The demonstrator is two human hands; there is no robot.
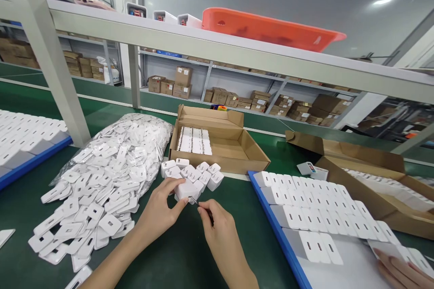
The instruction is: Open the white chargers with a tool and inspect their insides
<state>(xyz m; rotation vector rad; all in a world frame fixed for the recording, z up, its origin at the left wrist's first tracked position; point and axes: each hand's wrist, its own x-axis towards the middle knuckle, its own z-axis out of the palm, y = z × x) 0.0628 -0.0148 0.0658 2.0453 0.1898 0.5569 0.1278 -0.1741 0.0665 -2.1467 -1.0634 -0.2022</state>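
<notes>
My left hand (163,205) is closed on a white charger housing (186,188), gripped between thumb and fingers. My right hand (220,230) pinches a thin dark pointed tool (195,200), whose tip meets the housing's near side; its exact kind is unclear. Just behind the housing lie several white plug chargers (203,172) in a loose cluster. To the left, flat white cover plates (84,214) with slots spill out of a clear plastic bag (135,135).
An open cardboard box (233,162) with white parts stands behind the chargers. On the right, a blue-edged tray (276,235) bears rows of white housings, with another person's hand (403,266) at it. Another tray (37,156) is at left. An orange bin (264,27) sits on the overhead shelf.
</notes>
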